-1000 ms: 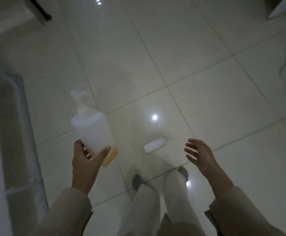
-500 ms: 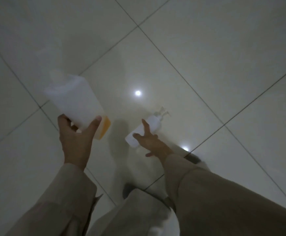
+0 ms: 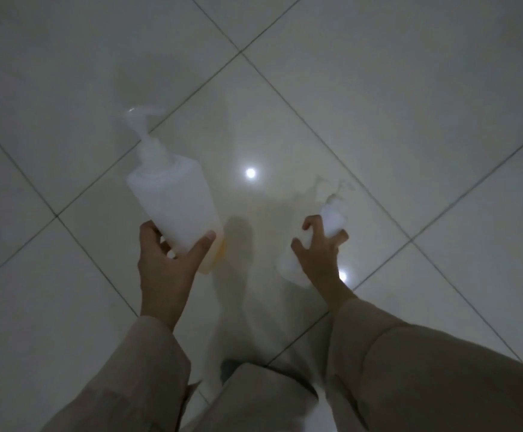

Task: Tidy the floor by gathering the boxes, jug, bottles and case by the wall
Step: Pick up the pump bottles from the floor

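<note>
Here, over the glossy tiled floor [image 3: 378, 88], the left hand [image 3: 165, 269] wraps its grip around the base of a large pump bottle [image 3: 173, 198], while the right hand [image 3: 319, 257] clamps its grip on a small pump bottle [image 3: 332, 218], both held in the air.

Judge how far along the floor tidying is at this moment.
Midway at best. In hand: the left hand holds a large white pump bottle with an orange base; the right hand closes on a small white pump bottle low over the glossy tiled floor. Left: carrying both to the wall. No wall, boxes, jug or case are in view, so nothing shows as done.
</note>
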Demonstrator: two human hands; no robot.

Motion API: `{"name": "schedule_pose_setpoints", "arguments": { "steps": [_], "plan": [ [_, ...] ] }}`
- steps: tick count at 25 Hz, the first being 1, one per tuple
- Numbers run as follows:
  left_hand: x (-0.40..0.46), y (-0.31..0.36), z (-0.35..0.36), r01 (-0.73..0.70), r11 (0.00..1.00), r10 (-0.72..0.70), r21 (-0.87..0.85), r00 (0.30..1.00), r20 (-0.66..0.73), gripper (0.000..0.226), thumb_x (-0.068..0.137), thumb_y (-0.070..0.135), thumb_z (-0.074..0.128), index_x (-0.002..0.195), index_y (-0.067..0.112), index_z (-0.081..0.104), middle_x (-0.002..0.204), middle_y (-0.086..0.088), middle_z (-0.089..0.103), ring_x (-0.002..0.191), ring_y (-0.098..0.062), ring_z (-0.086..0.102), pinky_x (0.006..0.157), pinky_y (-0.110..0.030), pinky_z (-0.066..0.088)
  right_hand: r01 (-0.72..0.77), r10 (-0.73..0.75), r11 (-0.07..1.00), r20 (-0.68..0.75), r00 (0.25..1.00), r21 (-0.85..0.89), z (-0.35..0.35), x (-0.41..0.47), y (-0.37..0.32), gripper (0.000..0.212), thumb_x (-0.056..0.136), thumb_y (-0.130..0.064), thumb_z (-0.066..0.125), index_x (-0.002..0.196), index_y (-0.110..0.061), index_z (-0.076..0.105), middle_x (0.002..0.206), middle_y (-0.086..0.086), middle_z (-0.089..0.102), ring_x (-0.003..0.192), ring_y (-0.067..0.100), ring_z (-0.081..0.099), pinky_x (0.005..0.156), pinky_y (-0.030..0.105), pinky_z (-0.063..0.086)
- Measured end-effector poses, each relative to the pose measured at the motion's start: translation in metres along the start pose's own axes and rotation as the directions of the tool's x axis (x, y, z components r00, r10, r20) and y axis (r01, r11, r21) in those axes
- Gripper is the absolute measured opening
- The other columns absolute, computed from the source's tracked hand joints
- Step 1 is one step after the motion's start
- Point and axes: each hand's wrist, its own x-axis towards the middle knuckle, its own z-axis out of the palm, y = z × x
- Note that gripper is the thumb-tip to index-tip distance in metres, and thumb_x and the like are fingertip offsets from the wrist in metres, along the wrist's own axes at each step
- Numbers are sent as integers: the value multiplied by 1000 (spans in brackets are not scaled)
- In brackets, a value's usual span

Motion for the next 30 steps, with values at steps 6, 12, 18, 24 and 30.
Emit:
{"name": "schedule_pose_setpoints", "arguments": {
  "steps": [6, 12, 18, 24, 30],
  "plan": [
    [-95, 175, -9, -140, 990, 132, 12, 956, 260, 64, 58, 32, 82, 110, 20, 46, 114, 1, 56, 105, -19, 58, 68, -15, 47, 113, -95, 981, -114, 989, 159, -210, -81, -74, 38, 82, -12, 58, 117, -22, 45, 133, 12, 14, 107, 23, 27, 96, 32, 38],
    [-218, 403, 15, -303, 950, 299, -73, 820, 488, 69, 50, 55, 71, 109, 27, 50, 110, 11, 60, 102, -16, 60, 68, -18, 47, 276, -180, 914, -313, 932, 298, -455, -207, -168, 71, 84, -7, 56, 127, -53, 22, 138, 10, 12, 105, 17, 35, 94, 24, 34],
    [-344, 561, 59, -416, 869, 478, -269, 560, 677, 57, 50, 57, 68, 100, 35, 53, 106, 14, 62, 99, -14, 62, 69, -25, 49, 488, -171, 785, -623, 763, 382, -638, -334, -187, 88, 75, -22, 56, 130, -66, 3, 131, -25, 23, 113, -3, 41, 90, 22, 44],
    [-428, 638, 120, -416, 819, 524, -396, 258, 812, 57, 49, 57, 67, 100, 35, 54, 104, 12, 64, 85, 0, 65, 68, -27, 55, 542, 20, 723, -797, 603, 428, -721, -407, -162, 89, 60, -40, 58, 135, -55, 12, 134, -8, 35, 107, 16, 52, 72, 21, 47],
    [-469, 701, 205, -410, 783, 519, -469, 14, 855, 81, 49, 57, 66, 121, 23, 52, 111, 9, 63, 96, -9, 63, 66, -22, 51, 538, 224, 712, -872, 435, 451, -782, -400, -146, 89, 54, -46, 58, 133, -49, 16, 125, 0, 41, 103, 20, 54, 73, 29, 50]
  ]
}}
